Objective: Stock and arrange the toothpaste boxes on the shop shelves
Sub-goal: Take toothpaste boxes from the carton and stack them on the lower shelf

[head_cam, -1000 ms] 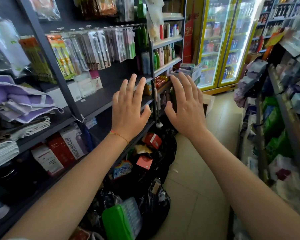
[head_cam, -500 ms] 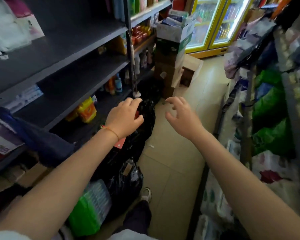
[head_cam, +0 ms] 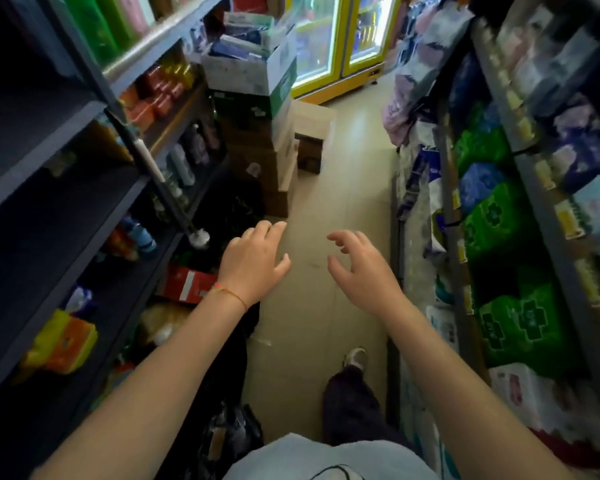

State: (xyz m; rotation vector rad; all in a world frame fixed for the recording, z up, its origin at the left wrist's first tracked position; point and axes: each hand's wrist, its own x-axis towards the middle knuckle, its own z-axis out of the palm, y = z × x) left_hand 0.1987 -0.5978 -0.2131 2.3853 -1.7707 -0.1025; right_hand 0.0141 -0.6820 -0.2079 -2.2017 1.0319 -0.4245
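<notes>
Since the frame a second ago the view has tipped from the hanging goods and upper shelves down to the aisle floor; half a second ago the left hand lay over the black bag, and now it hangs out over the floor's edge, just right of the bag; both hands have gone from flat, spread palms to loosely curled fingers. The left hand, with a thin orange cord at the wrist, holds nothing, its fingers relaxed and bent downward; the right hand is likewise empty, fingers slack and slightly hooked, level with the left and apart from it. A dark trouser leg and a shoe now show below the right forearm, which were not in view a second ago.

The red toothpaste box lies among the goods on the black bag at the foot of the left shelves, just left of and below the left wrist, not touched by either hand; it seems to be a toothpaste carton, though blur hides its print. A stack of cardboard cartons stands beyond the bag; glass-fronted coolers close the aisle's far end; green packs fill the right-hand shelves.
</notes>
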